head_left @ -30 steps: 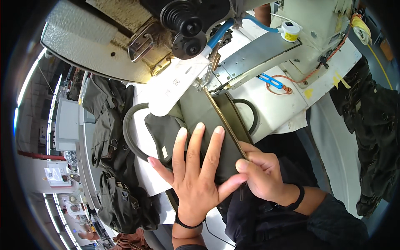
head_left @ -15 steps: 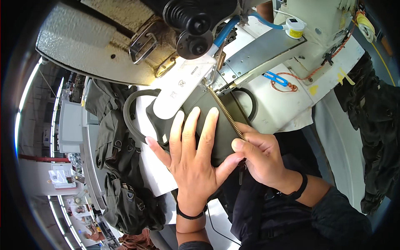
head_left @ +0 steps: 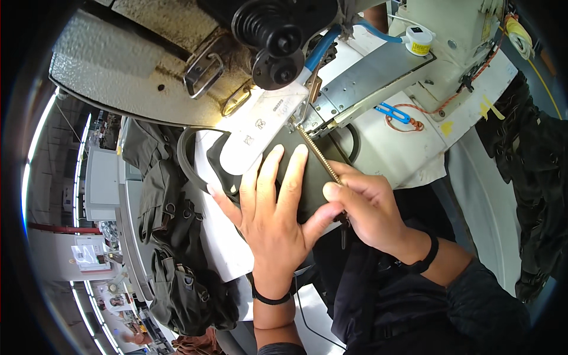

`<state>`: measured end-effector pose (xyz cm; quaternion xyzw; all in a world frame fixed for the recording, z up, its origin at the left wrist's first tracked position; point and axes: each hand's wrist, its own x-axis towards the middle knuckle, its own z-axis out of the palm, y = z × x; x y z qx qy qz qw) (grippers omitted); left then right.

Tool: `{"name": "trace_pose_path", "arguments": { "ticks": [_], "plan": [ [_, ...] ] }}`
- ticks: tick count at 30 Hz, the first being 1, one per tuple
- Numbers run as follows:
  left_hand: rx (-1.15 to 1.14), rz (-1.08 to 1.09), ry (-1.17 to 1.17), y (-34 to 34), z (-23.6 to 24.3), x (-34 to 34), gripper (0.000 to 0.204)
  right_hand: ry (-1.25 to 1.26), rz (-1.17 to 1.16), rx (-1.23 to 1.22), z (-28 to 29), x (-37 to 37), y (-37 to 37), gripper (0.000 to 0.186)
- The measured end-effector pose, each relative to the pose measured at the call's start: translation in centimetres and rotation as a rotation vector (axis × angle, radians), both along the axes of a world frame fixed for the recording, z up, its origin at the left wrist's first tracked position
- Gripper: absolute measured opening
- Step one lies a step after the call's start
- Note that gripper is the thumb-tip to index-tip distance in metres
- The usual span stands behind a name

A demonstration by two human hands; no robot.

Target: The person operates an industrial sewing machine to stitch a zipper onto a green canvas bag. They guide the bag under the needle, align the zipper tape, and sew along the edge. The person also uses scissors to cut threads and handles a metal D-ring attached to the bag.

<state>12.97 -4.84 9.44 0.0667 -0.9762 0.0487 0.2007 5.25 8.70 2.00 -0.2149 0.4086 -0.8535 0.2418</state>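
A dark olive fabric piece (head_left: pixel 307 171) with a brass zipper (head_left: pixel 319 155) lies under the sewing machine's needle area (head_left: pixel 299 118). My left hand (head_left: pixel 272 207) presses flat on the fabric, fingers spread, just left of the zipper. My right hand (head_left: pixel 367 207) pinches the fabric edge beside the zipper's near end, fingers curled on it. A dark strap loop (head_left: pixel 186 163) curves out to the left of the piece.
The grey sewing machine head (head_left: pixel 177 65) with a black handwheel (head_left: pixel 278 29) fills the top. A heap of dark olive bags (head_left: pixel 171 254) lies at the left. Blue scissors (head_left: pixel 393 112) and orange thread sit on the white table (head_left: pixel 414 154). Black fabric (head_left: pixel 532 177) hangs at the right.
The fabric piece has slid up toward the needle, with both hands following it. The zipper now reaches under the presser foot.
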Motion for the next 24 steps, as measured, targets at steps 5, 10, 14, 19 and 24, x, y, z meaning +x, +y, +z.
{"name": "trace_pose_path", "arguments": {
  "ticks": [5, 10, 14, 19, 24],
  "plan": [
    [0.018, -0.052, 0.086, -1.3, -0.5, -0.9, 0.07, -0.041, 0.038, -0.019, 0.3, -1.0, -1.3, 0.029],
    [0.097, -0.126, 0.168, -2.6, -0.9, -2.0, 0.064, -0.137, -0.003, -0.054, 1.6, -1.5, -2.8, 0.028],
    [0.333, -0.186, 0.274, -3.2, -1.1, -2.9, 0.053, -0.194, 0.03, -0.03, 2.3, -2.1, -3.5, 0.028],
    [0.44, -0.269, 0.313, -3.2, -2.1, -3.0, 0.04, -0.104, -0.012, 0.114, 1.4, -2.8, -4.0, 0.03],
    [0.367, -0.283, 0.296, -2.6, -3.2, -1.7, 0.051, 0.186, -0.186, 0.219, 1.5, -2.7, -3.1, 0.028]
  ]
}}
